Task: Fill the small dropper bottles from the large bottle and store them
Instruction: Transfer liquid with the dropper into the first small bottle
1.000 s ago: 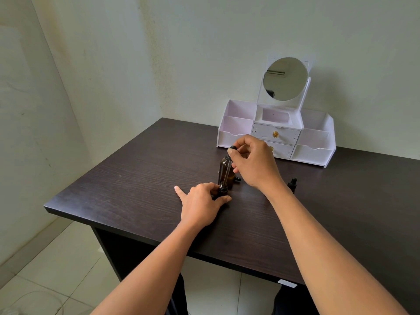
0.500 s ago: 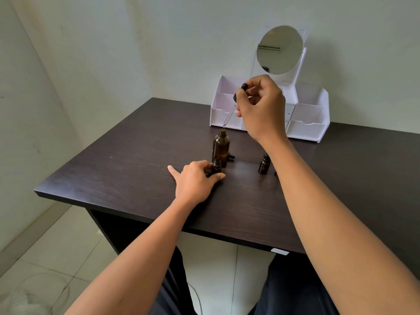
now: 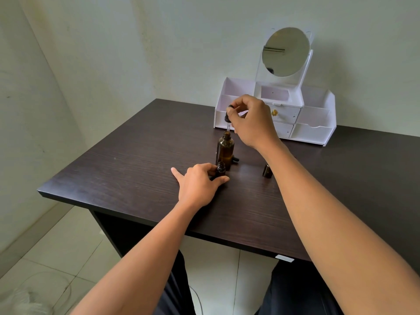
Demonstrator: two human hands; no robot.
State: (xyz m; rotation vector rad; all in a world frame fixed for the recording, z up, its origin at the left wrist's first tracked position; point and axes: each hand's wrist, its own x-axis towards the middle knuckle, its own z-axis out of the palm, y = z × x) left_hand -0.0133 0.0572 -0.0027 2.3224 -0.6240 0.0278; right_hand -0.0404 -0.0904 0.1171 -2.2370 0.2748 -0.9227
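Table [image 3: 136,169], dark wood-grain, fills the middle of the view in a corner of pale walls. On it, against the back wall, sits a white organizer [image 3: 316,133] with open bins at each side and two drawers in the middle; a round mirror [image 3: 286,52] rises from its top. The right hand [image 3: 252,123] hovers in front of the organizer, its thumb and first fingers [image 3: 235,110] pinching the black bulb of a dropper, the other fingers curled in. The left hand [image 3: 197,185] rests on the table nearer the front edge, thumb and forefinger curled round a small bottle, one finger stretched out to the left. The big bottle [image 3: 225,151], amber glass, stands upright and uncapped just behind the left hand. The small bottle [image 3: 220,169] stands open-mouthed right in front of the big bottle's base; whether they touch I cannot tell. A second small bottle [image 3: 267,171] stands apart to the right, partly hidden by the right forearm. The dropper [image 3: 227,118] hangs tip-down, its glass tube just over the big bottle's mouth. A black cap [image 3: 236,159] lies behind the big bottle's right side.
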